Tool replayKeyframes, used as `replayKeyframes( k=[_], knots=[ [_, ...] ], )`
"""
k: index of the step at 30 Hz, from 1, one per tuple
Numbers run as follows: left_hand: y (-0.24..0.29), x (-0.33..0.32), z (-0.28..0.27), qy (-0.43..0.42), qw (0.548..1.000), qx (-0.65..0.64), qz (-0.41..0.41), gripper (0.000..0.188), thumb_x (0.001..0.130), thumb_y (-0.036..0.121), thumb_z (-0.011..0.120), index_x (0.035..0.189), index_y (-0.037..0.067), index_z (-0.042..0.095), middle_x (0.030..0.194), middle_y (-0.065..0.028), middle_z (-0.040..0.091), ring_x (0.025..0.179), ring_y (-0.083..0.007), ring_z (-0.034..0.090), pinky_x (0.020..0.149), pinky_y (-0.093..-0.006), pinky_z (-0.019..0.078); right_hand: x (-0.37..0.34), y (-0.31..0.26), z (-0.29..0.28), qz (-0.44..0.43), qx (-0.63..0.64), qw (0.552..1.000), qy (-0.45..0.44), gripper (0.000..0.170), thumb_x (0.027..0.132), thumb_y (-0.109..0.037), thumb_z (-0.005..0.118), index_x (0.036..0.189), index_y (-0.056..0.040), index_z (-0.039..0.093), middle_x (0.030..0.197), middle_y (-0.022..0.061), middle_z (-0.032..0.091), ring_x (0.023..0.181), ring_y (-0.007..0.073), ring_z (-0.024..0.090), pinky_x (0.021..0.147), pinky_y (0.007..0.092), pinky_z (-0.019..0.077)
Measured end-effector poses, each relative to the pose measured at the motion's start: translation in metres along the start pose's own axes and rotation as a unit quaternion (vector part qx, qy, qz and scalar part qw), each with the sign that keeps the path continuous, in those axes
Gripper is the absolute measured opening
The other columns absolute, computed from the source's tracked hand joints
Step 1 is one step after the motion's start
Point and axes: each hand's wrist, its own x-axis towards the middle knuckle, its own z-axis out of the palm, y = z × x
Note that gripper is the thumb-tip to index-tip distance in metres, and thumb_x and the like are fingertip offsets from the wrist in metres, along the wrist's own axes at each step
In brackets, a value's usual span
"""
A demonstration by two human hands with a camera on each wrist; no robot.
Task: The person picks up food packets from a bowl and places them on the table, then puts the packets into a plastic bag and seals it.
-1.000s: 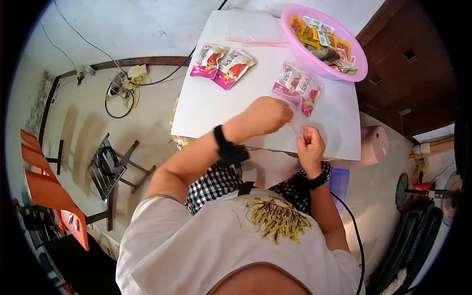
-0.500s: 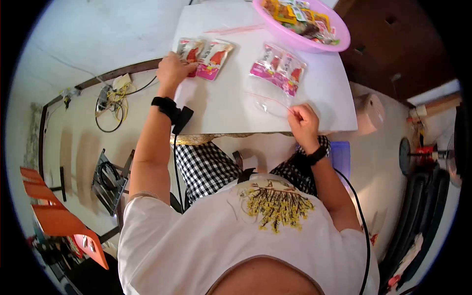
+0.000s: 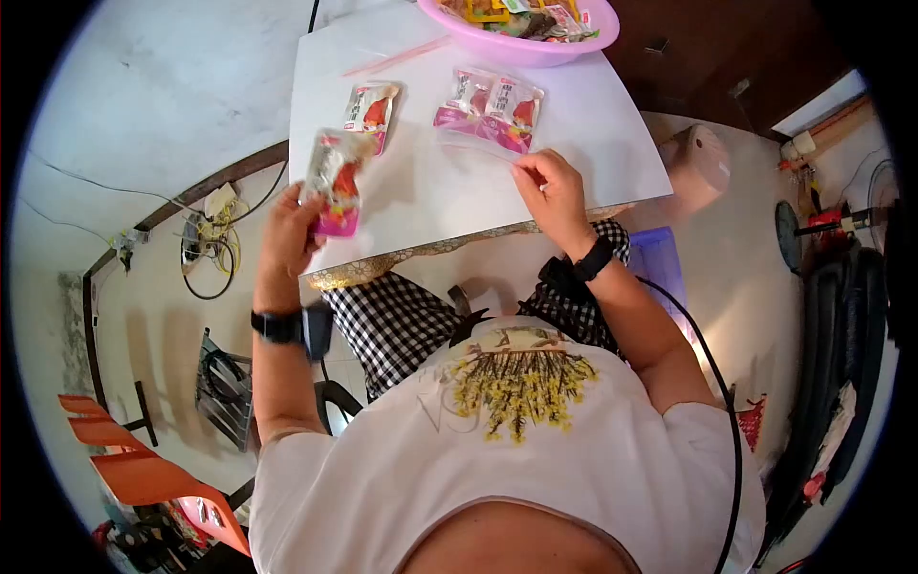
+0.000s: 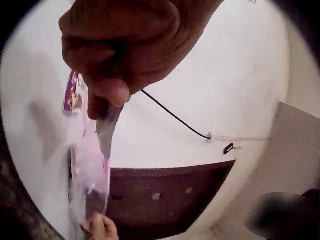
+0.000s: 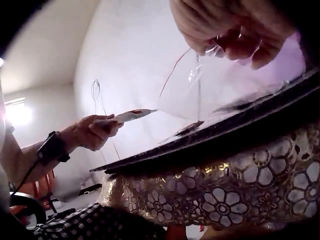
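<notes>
My left hand (image 3: 292, 230) grips a snack pouch (image 3: 340, 187) by its lower side, over the table's left edge. The pouch is white and pink with a red-brown food picture. Another such pouch (image 3: 369, 113) lies just beyond it on the table. My right hand (image 3: 557, 196) pinches the mouth edge of a clear zip bag (image 5: 192, 80), near the table's front right. Inside that bag lie two pouches (image 3: 512, 103) of the same kind, side by side. In the left wrist view, the held pouch (image 4: 106, 132) appears nearly edge-on below the fingers.
A pink basin (image 3: 535, 48) heaped with small packets stands at the table's back. Flat clear bags with a red strip (image 3: 397, 57) lie at the back left. A pinkish roll (image 3: 698, 163) stands beyond the right edge, and a purple crate (image 3: 655, 263) is below.
My left hand left the zip bag, reached to the two loose pouches and lifted one toward me. The right hand keeps its pinch on the bag's edge. The head view has shifted.
</notes>
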Motion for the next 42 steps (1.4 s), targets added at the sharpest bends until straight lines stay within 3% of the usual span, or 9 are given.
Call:
replayKeyframes(
  k=[10,18,22,25,29,30,36,39,42],
  knots=[
    [0.003,-0.030,0.089,-0.209,0.950,-0.166,-0.159,0.028,0.091,-0.001,0.051,0.119,-0.005,0.050,0.087,-0.0093,0.063,0.045,-0.0034,0.044,0.034,-0.0151,0.0308,0.015,-0.018,-0.001,-0.025,-0.010,1.000,-0.008,0.006,0.083,-0.007,0.065,0.087,-0.0026,0.063,0.076,0.0091,0.058,0.064,0.0248,0.057,0.057,0.0321,0.0451],
    [-0.003,0.027,0.145,-0.222,0.952,-0.159,-0.140,0.020,0.089,0.000,0.049,0.109,0.002,0.053,0.084,-0.0028,0.055,0.055,-0.0059,0.039,0.041,-0.0187,0.0275,0.009,-0.029,-0.007,-0.073,-0.043,0.996,-0.027,0.006,0.084,-0.010,0.064,0.088,-0.0043,0.064,0.077,0.0098,0.059,0.066,0.0283,0.059,0.058,0.0362,0.0467],
    [-0.009,0.049,0.171,-0.156,0.962,-0.215,-0.054,0.029,0.088,-0.001,0.051,0.116,0.009,0.052,0.085,-0.0039,0.054,0.063,-0.0083,0.044,0.047,-0.0218,0.0348,0.005,-0.030,-0.009,-0.073,-0.042,0.996,-0.043,0.005,0.084,-0.009,0.063,0.087,-0.0049,0.063,0.077,0.0098,0.058,0.067,0.0296,0.059,0.058,0.0378,0.0473],
    [-0.004,0.035,0.202,0.018,0.951,-0.307,-0.022,0.038,0.090,0.002,0.049,0.127,0.009,0.046,0.096,-0.0066,0.054,0.074,-0.0130,0.051,0.057,-0.0244,0.0428,0.000,-0.024,-0.005,-0.074,-0.043,0.995,-0.049,0.006,0.084,-0.010,0.063,0.088,-0.0051,0.062,0.078,0.0096,0.057,0.067,0.0300,0.058,0.058,0.0382,0.0475],
    [-0.046,0.050,0.187,-0.101,0.946,-0.308,0.022,0.043,0.093,0.006,0.048,0.135,0.004,0.038,0.119,-0.0100,0.053,0.097,-0.0199,0.054,0.079,-0.0321,0.0464,-0.006,-0.020,-0.005,-0.061,-0.053,0.993,-0.081,0.006,0.083,-0.004,0.064,0.088,-0.0023,0.062,0.080,0.0101,0.059,0.066,0.0267,0.059,0.059,0.0342,0.0471],
    [-0.041,0.045,0.193,-0.054,0.955,-0.291,-0.023,0.032,0.098,0.013,0.044,0.128,0.005,0.046,0.114,-0.0076,0.052,0.102,-0.0187,0.051,0.084,-0.0320,0.0432,-0.008,-0.017,-0.003,-0.058,-0.050,0.994,-0.084,0.006,0.083,-0.004,0.064,0.088,-0.0024,0.062,0.080,0.0101,0.059,0.066,0.0268,0.059,0.059,0.0344,0.0471],
    [-0.045,0.065,0.192,-0.115,0.943,-0.299,0.092,0.032,0.094,0.009,0.049,0.125,-0.002,0.047,0.122,-0.0096,0.051,0.114,-0.0214,0.050,0.094,-0.0337,0.0423,-0.011,-0.011,-0.002,-0.046,-0.021,0.996,-0.072,0.006,0.083,-0.005,0.064,0.088,-0.0042,0.062,0.079,0.0099,0.058,0.067,0.0284,0.058,0.058,0.0367,0.0465],
    [-0.040,0.053,0.188,-0.120,0.945,-0.290,0.088,0.032,0.094,0.010,0.051,0.124,-0.003,0.048,0.132,-0.0124,0.047,0.121,-0.0223,0.047,0.097,-0.0343,0.0421,-0.011,-0.002,-0.002,-0.015,-0.008,0.997,-0.074,0.007,0.082,-0.003,0.063,0.088,-0.0044,0.061,0.079,0.0103,0.058,0.067,0.0286,0.058,0.058,0.0370,0.0462],
    [-0.047,0.036,0.167,-0.136,0.982,-0.120,0.052,0.026,0.094,0.013,0.053,0.115,-0.002,0.057,0.122,-0.0122,0.057,0.109,-0.0183,0.057,0.081,-0.0295,0.0493,-0.013,0.010,0.003,-0.006,0.007,0.997,-0.073,0.007,0.081,-0.001,0.063,0.087,-0.0033,0.061,0.077,0.0107,0.057,0.066,0.0276,0.058,0.057,0.0356,0.0460]
  ],
)
